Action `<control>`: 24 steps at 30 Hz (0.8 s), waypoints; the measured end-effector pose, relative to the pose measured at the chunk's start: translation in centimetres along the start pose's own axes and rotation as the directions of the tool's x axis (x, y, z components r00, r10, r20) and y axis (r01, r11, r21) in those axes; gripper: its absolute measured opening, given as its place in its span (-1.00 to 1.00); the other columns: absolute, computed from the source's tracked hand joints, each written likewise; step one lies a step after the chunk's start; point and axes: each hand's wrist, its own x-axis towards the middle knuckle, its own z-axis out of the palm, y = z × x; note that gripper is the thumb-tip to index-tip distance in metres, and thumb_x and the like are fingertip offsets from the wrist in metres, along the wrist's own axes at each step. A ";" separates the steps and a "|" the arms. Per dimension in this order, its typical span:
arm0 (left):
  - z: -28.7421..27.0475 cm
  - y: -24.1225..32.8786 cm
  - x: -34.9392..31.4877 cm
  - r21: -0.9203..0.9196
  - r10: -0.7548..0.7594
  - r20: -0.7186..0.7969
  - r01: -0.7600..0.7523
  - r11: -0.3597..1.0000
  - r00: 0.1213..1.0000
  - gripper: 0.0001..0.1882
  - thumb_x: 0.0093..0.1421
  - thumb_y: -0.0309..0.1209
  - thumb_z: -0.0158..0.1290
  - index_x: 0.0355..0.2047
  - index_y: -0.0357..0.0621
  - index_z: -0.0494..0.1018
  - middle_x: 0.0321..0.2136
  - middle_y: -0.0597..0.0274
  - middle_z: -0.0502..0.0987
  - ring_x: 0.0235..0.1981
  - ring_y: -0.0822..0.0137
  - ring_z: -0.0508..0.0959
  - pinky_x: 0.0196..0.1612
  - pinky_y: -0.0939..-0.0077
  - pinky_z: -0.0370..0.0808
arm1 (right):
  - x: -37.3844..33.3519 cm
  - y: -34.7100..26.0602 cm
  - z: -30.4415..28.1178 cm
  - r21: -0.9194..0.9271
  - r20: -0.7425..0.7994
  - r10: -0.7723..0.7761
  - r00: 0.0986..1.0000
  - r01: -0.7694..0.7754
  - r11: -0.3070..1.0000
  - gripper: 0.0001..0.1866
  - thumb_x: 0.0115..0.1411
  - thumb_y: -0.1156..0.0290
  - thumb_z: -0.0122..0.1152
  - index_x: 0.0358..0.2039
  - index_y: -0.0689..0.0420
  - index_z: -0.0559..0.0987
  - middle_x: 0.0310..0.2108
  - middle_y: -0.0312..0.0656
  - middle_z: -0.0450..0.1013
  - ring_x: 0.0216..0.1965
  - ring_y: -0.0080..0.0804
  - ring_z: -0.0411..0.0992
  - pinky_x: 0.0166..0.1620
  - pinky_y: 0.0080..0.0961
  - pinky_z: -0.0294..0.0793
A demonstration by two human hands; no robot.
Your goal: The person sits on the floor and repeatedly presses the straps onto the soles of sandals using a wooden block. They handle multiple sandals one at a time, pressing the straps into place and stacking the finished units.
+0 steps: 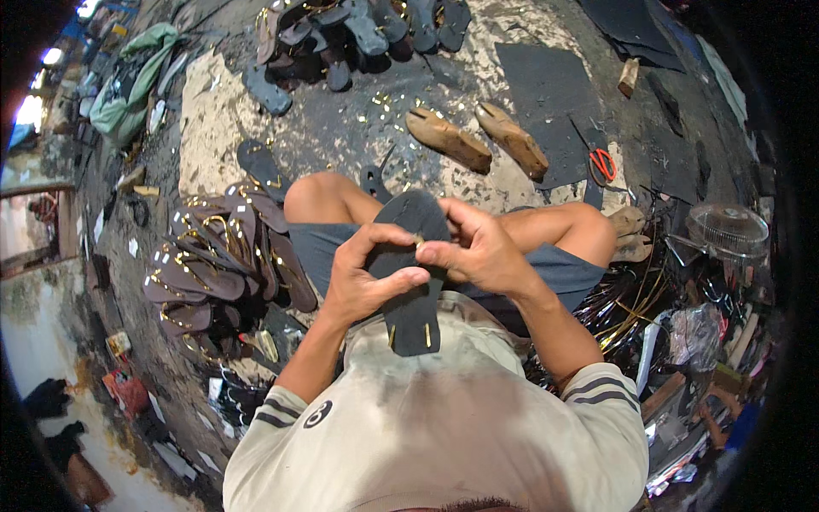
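Left hand and right hand are grasping dark sole; wooden lasts are lying ahead, heaped sandals crowding left.

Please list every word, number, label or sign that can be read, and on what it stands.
Round dark badge on the pale shirt: one light character, not copied here.
Held dark sole: no readable text.
White patches on the sandal pile: too small to read.

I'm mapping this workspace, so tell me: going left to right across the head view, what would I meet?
Green cloth → sandal pile → left hand → right hand → orange loops → wire grille. The black sole overlaps both hands, so it is left out.
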 end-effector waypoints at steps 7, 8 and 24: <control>-0.8 -1.3 0.3 -0.098 0.023 0.080 -0.015 0.995 0.997 -0.65 0.05 -0.42 0.38 -0.18 -0.16 0.53 -0.25 0.30 0.61 -0.22 0.43 0.57 -0.14 0.49 0.48 | -0.1 -0.1 -0.4 -0.034 0.060 0.012 0.998 -0.010 0.999 -0.64 0.28 0.48 0.27 0.05 0.28 0.45 -0.20 -0.37 0.47 -0.21 -0.70 0.41 -0.17 -0.69 0.47; -0.7 -1.2 0.2 -0.090 -0.023 0.061 0.029 0.995 0.998 -0.69 0.07 -0.42 0.37 -0.20 -0.16 0.53 -0.29 0.32 0.60 -0.24 0.44 0.56 -0.14 0.50 0.47 | 0.0 0.0 -0.4 -0.041 0.057 0.021 0.998 -0.018 0.999 -0.64 0.29 0.49 0.24 0.06 0.29 0.44 -0.19 -0.37 0.47 -0.20 -0.71 0.41 -0.16 -0.69 0.47; 3.4 -1.8 2.5 0.270 -0.239 0.091 0.207 0.940 0.967 0.14 0.10 -0.32 0.26 0.42 -0.32 -0.34 0.32 -0.32 0.04 0.38 -0.06 0.09 0.38 0.20 0.08 | 6.4 -2.6 -4.9 -0.149 -0.056 -0.065 0.996 0.056 0.987 -0.64 0.35 0.24 0.19 0.03 0.21 0.51 -0.22 -0.18 0.57 -0.27 -0.52 0.54 -0.28 -0.57 0.57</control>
